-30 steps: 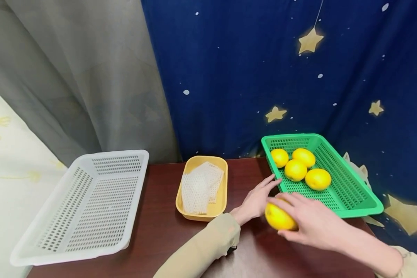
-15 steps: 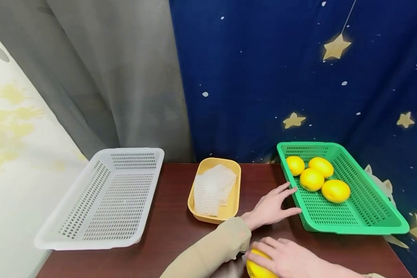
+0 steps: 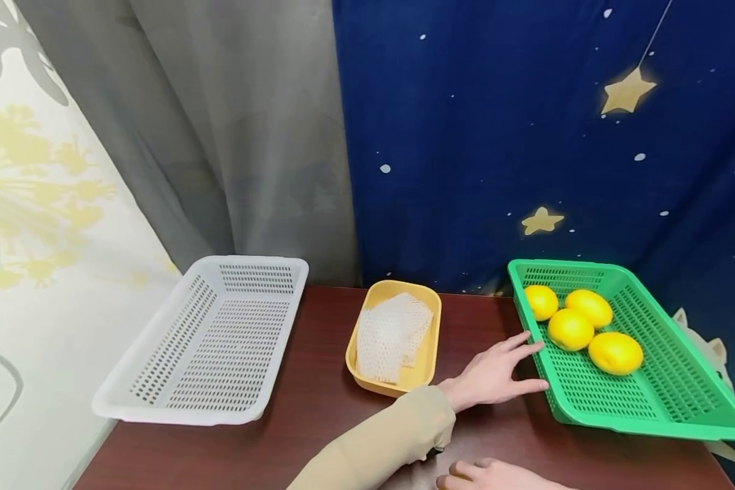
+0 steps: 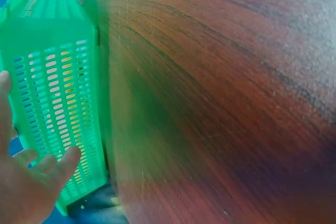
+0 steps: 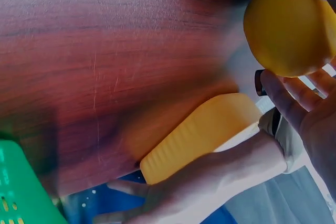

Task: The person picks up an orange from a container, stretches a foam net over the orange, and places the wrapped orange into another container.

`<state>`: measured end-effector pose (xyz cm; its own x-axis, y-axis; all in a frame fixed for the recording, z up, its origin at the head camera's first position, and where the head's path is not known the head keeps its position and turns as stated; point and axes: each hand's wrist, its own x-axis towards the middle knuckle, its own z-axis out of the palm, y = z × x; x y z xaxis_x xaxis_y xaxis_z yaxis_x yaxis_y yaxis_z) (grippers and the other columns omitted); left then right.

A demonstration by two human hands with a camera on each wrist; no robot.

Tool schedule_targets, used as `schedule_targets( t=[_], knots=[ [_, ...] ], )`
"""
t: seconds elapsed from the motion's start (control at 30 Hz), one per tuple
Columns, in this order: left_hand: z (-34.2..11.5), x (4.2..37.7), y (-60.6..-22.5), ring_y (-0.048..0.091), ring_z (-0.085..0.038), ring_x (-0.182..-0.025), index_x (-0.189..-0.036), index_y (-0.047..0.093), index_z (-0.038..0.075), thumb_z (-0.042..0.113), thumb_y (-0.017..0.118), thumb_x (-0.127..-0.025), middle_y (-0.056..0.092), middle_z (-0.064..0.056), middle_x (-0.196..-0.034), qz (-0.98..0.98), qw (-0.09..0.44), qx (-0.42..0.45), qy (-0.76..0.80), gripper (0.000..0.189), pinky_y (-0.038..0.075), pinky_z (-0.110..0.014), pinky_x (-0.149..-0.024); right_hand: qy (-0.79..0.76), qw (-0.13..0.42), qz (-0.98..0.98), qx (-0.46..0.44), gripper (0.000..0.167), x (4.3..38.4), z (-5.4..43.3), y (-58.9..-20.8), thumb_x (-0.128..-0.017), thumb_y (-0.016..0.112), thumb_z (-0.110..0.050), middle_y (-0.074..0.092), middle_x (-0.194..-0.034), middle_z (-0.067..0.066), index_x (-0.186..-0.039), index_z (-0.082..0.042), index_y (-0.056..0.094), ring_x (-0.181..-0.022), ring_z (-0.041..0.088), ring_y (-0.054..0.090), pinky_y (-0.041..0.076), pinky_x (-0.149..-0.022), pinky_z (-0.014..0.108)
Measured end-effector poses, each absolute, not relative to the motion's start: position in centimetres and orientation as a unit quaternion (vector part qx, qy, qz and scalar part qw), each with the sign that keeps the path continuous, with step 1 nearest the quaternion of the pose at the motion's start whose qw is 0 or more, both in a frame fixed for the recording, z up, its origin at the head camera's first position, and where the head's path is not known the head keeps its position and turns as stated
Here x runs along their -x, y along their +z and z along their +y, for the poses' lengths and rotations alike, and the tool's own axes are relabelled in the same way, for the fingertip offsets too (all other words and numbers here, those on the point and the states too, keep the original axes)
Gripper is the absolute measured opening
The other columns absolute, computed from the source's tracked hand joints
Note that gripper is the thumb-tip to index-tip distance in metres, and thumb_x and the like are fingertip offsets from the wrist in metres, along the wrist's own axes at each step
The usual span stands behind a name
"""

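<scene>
- Fruit (image 5: 286, 30): our right hand (image 3: 496, 476) holds it at five o'clock, head view; let's squeeze gently.
- Our left hand (image 3: 493, 374), spread wide, should steady the basket (image 3: 612, 401) at four o'clock.

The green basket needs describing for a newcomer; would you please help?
On the red-brown table, in front of the starry blue curtain, look to the right. The slotted green basket there holds four yellow fruits; its colour sets it apart from the white basket and yellow tray.

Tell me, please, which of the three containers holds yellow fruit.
The green basket, rightmost, holds four fruits; the yellow tray holds netting, the white basket neither.
</scene>
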<state>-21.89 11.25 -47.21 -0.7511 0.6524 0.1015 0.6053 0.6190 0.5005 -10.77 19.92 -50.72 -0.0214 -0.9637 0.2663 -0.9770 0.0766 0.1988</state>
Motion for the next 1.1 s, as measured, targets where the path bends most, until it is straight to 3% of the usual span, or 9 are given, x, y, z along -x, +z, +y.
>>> schedule_targets(
  t=[0.13,0.27,0.4,0.5,0.6,0.87,0.97,1.1],
  knots=[
    [11.1,22.0,-47.1,0.041,-0.008,-0.156,-0.163,0.034,0.041,0.063,0.056,-0.102,0.025,0.016,-0.175,0.899,0.045,-0.355,0.253,0.068,0.048,-0.025,-0.118,0.03,0.179,-0.722,-0.667,0.02,10.5,19.3,-50.0,-0.101,0.066,-0.036,0.062,-0.111,-0.014,-0.117,-0.024,0.062,-0.093,-0.003,0.054,0.038,-0.059,0.005],
    [10.9,22.1,-46.9,0.04,-0.008,-0.157,-0.164,0.032,0.041,0.062,0.054,-0.103,0.024,0.016,-0.175,0.898,0.051,-0.364,0.242,0.068,0.048,-0.026,-0.117,0.011,0.186,-0.739,-0.647,0.032,10.0,18.8,-48.6,-0.097,0.072,-0.038,0.067,-0.115,-0.014,-0.123,-0.022,0.063,-0.104,-0.001,0.061,0.042,-0.069,0.004],
    [10.7,22.1,-46.6,0.04,-0.008,-0.156,-0.164,0.033,0.041,0.063,0.054,-0.103,0.026,0.016,-0.175,0.899,0.052,-0.368,0.231,0.068,0.048,-0.026,-0.118,0.003,0.181,-0.762,-0.621,0.041,9.9,19.2,-50.5,-0.104,0.062,-0.043,0.067,-0.127,-0.011,-0.137,-0.02,0.058,-0.116,0.002,0.063,0.049,-0.081,0.01],
    [10.4,22.1,-46.1,0.041,-0.009,-0.156,-0.162,0.036,0.041,0.063,0.054,-0.103,0.029,0.014,-0.174,0.898,0.052,-0.367,0.237,0.066,0.047,-0.028,-0.119,-0.008,0.169,-0.77,-0.615,0.049,9.9,19.6,-51.7,-0.109,0.051,-0.051,0.062,-0.139,-0.01,-0.15,-0.025,0.05,-0.123,0.003,0.06,0.051,-0.088,0.013],
    [9.4,22.1,-45.4,0.04,-0.01,-0.157,-0.162,0.038,0.039,0.063,0.054,-0.103,0.031,0.012,-0.174,0.897,0.053,-0.356,0.256,0.065,0.046,-0.03,-0.121,-0.008,0.147,-0.774,-0.615,0.049,9.5,19.3,-50.7,-0.109,0.049,-0.053,0.061,-0.145,-0.008,-0.153,-0.031,0.048,-0.125,0.006,0.06,0.053,-0.091,0.016],
    [2.9,21.4,-43.2,0.042,-0.02,-0.157,-0.161,0.044,0.027,0.051,0.058,-0.105,0.039,-0.001,-0.171,0.891,-0.006,-0.308,0.332,0.062,0.041,-0.039,-0.126,-0.014,0.1,-0.788,-0.607,0.05,9.0,17.9,-47.1,-0.109,0.047,-0.055,0.065,-0.142,0.002,-0.149,-0.026,0.053,-0.124,0.015,0.064,0.057,-0.093,0.023],
    [-0.5,20.4,-42.8,0.042,-0.022,-0.157,-0.159,0.047,0.024,0.046,0.062,-0.104,0.041,-0.003,-0.17,0.886,-0.029,-0.283,0.367,0.061,0.04,-0.044,-0.127,0.008,0.06,-0.805,-0.59,0.057,9.0,17.9,-46.6,-0.109,0.043,-0.059,0.061,-0.148,0.005,-0.155,-0.025,0.047,-0.128,0.019,0.062,0.059,-0.096,0.028],
    [-4.9,18.4,-43.0,0.044,-0.024,-0.156,-0.156,0.052,0.022,0.04,0.068,-0.102,0.046,-0.005,-0.167,0.885,-0.075,-0.233,0.395,0.059,0.041,-0.049,-0.126,0.089,0.033,-0.841,-0.533,0.067,9.1,18.1,-45.9,-0.103,0.049,-0.065,0.054,-0.157,0.004,-0.159,-0.029,0.042,-0.135,0.021,0.058,0.06,-0.098,0.034]
  ],
)
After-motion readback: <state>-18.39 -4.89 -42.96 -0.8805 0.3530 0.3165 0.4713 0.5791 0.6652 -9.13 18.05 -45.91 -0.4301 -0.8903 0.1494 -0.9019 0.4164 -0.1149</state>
